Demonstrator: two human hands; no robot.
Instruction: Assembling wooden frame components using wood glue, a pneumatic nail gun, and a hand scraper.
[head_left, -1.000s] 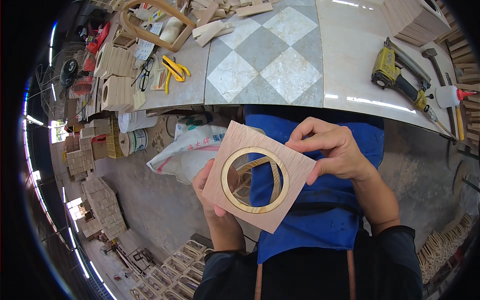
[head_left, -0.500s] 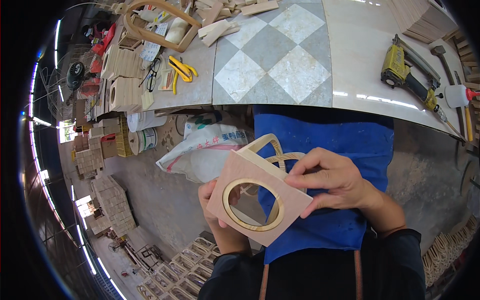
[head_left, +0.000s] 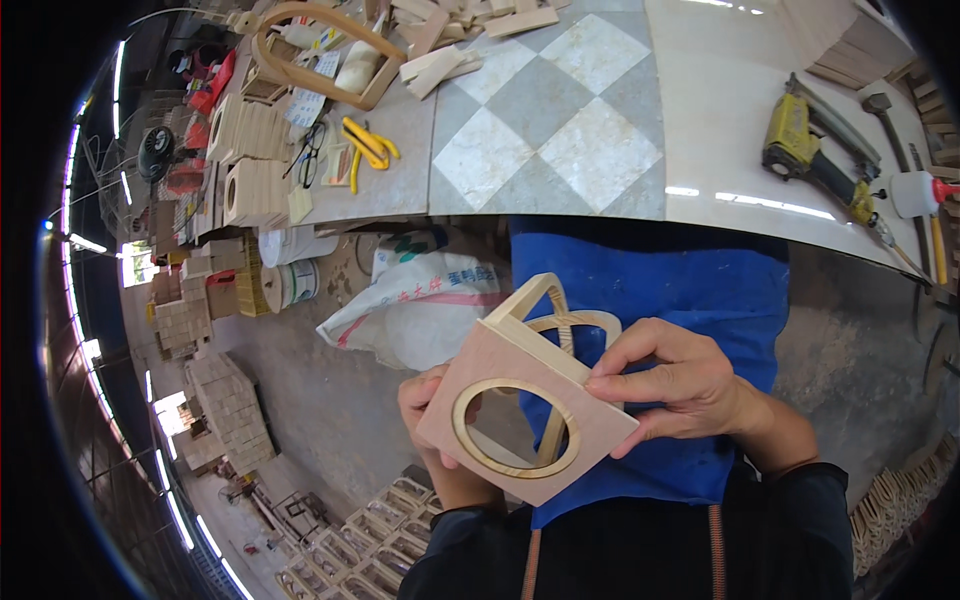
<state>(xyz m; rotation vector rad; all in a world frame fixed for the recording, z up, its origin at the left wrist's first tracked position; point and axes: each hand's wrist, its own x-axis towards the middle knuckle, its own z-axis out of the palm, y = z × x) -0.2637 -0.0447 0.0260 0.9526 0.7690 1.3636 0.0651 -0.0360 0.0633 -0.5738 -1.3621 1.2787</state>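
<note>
Between my hands, over my blue apron (head_left: 690,290), a small wooden frame (head_left: 452,385) is held tilted. Its near side is a square pinkish plywood panel with a round hole lined by a pale wooden ring; curved wooden arches rise behind it. My left hand (head_left: 425,410) grips the panel's left edge, with part of its fingers hidden behind the wood. At the right corner my right hand (head_left: 675,385) pinches the edge between thumb and fingers.
Beyond the apron runs a worktable (head_left: 590,130). On it lie a yellow nail gun (head_left: 790,140), a hammer (head_left: 880,108), yellow pliers (head_left: 368,145), eyeglasses (head_left: 308,155), wood offcuts (head_left: 440,65) and stacked panels (head_left: 255,190). A white sack (head_left: 420,310) stands on the floor, with wooden frames (head_left: 370,540) lower left.
The wooden frame has turned slightly in my hands and shifted a little to the right and nearer. Both hands moved with it and keep their hold.
</note>
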